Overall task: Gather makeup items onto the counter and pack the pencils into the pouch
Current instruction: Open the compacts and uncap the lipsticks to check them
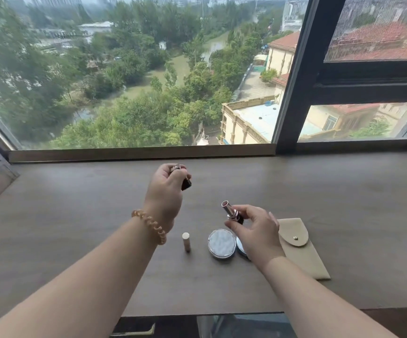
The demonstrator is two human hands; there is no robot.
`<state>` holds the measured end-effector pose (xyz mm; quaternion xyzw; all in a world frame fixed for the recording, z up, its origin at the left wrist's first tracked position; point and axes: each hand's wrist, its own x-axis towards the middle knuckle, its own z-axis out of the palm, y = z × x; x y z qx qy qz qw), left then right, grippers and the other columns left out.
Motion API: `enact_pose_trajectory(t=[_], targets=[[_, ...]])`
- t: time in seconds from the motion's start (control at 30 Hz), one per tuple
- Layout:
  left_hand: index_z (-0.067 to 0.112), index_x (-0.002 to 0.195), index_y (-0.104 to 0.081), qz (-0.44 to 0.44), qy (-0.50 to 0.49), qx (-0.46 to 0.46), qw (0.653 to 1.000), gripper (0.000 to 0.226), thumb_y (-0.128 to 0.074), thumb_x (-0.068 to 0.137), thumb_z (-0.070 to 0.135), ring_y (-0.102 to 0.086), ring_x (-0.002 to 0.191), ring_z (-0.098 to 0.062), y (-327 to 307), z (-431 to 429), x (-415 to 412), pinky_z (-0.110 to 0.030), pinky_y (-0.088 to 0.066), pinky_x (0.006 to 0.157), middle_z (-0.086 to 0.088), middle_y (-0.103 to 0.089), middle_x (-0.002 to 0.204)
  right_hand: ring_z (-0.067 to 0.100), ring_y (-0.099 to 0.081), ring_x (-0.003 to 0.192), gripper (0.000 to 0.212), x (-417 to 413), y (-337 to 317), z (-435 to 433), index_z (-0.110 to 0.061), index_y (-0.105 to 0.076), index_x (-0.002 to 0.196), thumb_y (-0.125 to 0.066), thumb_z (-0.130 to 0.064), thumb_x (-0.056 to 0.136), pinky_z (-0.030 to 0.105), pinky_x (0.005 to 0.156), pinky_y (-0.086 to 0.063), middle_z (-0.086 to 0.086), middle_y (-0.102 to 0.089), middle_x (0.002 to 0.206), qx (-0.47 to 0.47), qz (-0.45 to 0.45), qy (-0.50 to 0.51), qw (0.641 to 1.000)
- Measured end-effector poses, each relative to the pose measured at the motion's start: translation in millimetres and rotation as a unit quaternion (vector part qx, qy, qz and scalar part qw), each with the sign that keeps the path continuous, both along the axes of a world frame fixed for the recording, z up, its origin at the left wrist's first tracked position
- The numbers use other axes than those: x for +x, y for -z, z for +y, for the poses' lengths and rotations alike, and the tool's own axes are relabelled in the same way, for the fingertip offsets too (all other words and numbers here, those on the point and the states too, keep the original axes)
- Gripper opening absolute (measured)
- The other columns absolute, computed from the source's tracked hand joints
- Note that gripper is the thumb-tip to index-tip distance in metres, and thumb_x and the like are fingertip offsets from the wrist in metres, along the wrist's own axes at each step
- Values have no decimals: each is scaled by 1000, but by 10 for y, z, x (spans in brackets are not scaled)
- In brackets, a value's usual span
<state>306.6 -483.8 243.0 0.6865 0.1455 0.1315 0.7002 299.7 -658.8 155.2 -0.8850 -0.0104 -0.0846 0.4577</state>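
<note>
wooden counter point(75, 228), beige pouch point(302, 254), wide window point(136, 69)

Uncapped lipstick point(231, 213) in right hand point(256, 231)

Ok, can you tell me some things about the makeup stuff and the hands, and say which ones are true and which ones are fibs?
1. The right hand holds an open lipstick. True.
2. The left hand is empty. False: it grips a dark lipstick cap.
3. The beige pouch is snapped shut. True: its flap is down over the snap.
4. The small beige tube sits inside the pouch. False: it stands on the wooden counter, left of the round compact.
5. A spiral hair tie is on the right wrist. False: it is on the left wrist.
</note>
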Motion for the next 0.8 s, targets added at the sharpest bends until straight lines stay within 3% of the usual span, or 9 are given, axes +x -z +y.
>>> enact_pose_trajectory(t=[0.07, 0.13, 0.23, 0.3, 0.43, 0.53, 0.63, 0.73, 0.8], targets=[[12, 75, -53, 30, 35, -10, 999, 14, -49, 84, 3, -46, 62, -13, 189, -192, -98, -20, -40, 57, -3, -53, 66, 3, -55, 99, 23, -29, -64, 37, -38, -66, 87, -79, -30, 70, 41, 101, -37, -17, -66, 89, 71, 33, -9, 997], [12, 73, -51, 47, 72, -6, 996, 7, -58, 72, 12, -40, 58, -14, 335, -309, -181, -23, -36, 53, -1, -47, 62, 8, -60, 98, 25, -74, -151, 60, -32, -64, 90, -80, -26, 70, 25, 85, -45, -12, -68, 89, 135, 64, -23, 988], [14, 89, -59, 64, 87, 35, 993, 35, -82, 64, 24, -45, 64, -10, 439, -372, -236, -20, -38, 54, 5, -48, 70, 3, -62, 83, 22, -113, -230, 90, -16, -66, 89, -80, -21, 73, 5, 63, -42, -2, -69, 87, 209, 67, -56, 974], [13, 90, -63, 56, 90, 14, 994, 31, -84, 67, 16, -51, 62, -7, 440, -388, -240, -14, -41, 53, 5, -55, 66, 8, -64, 82, 22, -123, -233, 146, -14, -67, 84, -80, -26, 72, 7, 66, -45, 3, -70, 83, 258, 76, -68, 961], [9, 77, -62, 24, 101, -32, 994, 16, -76, 74, 1, -63, 60, -16, 456, -368, -228, -19, -51, 57, -13, -66, 69, 16, -66, 87, 14, -87, -129, 187, -18, -70, 81, -80, -23, 72, 32, 82, -52, 3, -72, 83, 305, 98, -92, 943], [9, 78, -63, 28, 100, -34, 994, 15, -76, 74, 4, -64, 62, -20, 478, -332, -229, -23, -51, 56, -13, -69, 69, 9, -66, 92, 18, -80, -111, 185, -21, -70, 84, -82, -25, 71, 25, 82, -49, -5, -71, 88, 293, 89, -100, 947], [8, 78, -61, 31, 96, -57, 993, 15, -76, 74, 3, -62, 51, -12, 452, -325, -239, -17, -44, 43, -10, -68, 64, 5, -64, 77, 28, -71, -116, 202, -22, -67, 87, -85, -23, 65, 20, 76, -48, -5, -65, 80, 276, 101, -84, 952], [6, 77, -59, 25, 102, -77, 992, 16, -74, 75, -1, -62, 48, -8, 407, -303, -230, -15, -44, 41, -4, -67, 59, 9, -67, 77, 31, -65, -122, 202, -15, -67, 92, -82, -20, 65, 28, 79, -47, 3, -69, 81, 359, 148, -124, 913], [7, 74, -60, 19, 105, -76, 991, 17, -74, 75, -2, -62, 50, -6, 402, -258, -207, -15, -48, 49, 3, -65, 55, 14, -68, 82, 35, -53, -115, 199, -13, -67, 98, -76, -25, 66, 28, 81, -47, 5, -73, 84, 403, 175, -154, 885]])
